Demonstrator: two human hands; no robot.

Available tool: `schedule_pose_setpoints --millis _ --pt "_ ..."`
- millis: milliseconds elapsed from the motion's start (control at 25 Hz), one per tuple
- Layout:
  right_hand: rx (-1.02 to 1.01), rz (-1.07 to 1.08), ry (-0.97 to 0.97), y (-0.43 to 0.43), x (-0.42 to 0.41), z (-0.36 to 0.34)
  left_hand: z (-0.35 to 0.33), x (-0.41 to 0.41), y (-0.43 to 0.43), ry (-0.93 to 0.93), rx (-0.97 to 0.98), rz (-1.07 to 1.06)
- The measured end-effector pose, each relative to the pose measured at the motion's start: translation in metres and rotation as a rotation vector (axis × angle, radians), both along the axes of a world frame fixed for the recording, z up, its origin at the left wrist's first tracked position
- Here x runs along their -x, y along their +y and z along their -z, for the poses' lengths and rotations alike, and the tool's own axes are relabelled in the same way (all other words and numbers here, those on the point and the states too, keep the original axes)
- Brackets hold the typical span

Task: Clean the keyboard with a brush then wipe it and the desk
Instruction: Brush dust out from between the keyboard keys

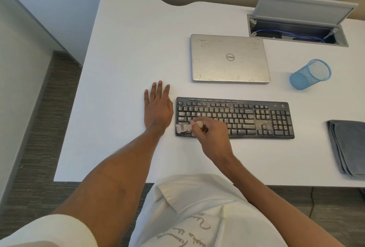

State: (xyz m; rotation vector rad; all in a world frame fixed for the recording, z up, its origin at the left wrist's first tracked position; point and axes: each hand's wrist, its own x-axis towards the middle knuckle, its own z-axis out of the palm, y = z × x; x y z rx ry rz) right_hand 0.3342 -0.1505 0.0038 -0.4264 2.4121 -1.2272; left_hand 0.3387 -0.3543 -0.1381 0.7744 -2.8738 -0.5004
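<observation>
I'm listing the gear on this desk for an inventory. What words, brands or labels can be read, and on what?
"DELL", in a ring and upside down to the camera, on the lid of the closed laptop.
On the keyboard, a small logo at the far right corner and the key legends: too small to read.
On the shirt, cursive writing: not legible.

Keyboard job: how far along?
Early. Done: nothing visibly finished; grit covers much of the keyboard. In hand: the right hand grips the brush, bristles at the front left keys; the left hand rests flat on the desk. Left: most brushing, then wiping keyboard and desk with the folded grey cloth, lying unused.
</observation>
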Motion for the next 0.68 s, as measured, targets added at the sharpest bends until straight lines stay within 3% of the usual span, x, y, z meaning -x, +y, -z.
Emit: schedule_pose_setpoints --millis 320,520,680 --pt "-0.204 -0.025 0.129 0.0073 0.0018 0.0024 0.001 0.0001 0.0 0.007 -0.002 -0.006" --pt "-0.059 -0.07 0.054 0.0013 -0.0039 -0.0015 0.0006 -0.0003 -0.0006 0.014 0.005 -0.004" --pt "-0.071 -0.108 0.029 0.0068 -0.0022 0.005 0.001 -0.0008 -0.0002 0.02 -0.003 -0.008"
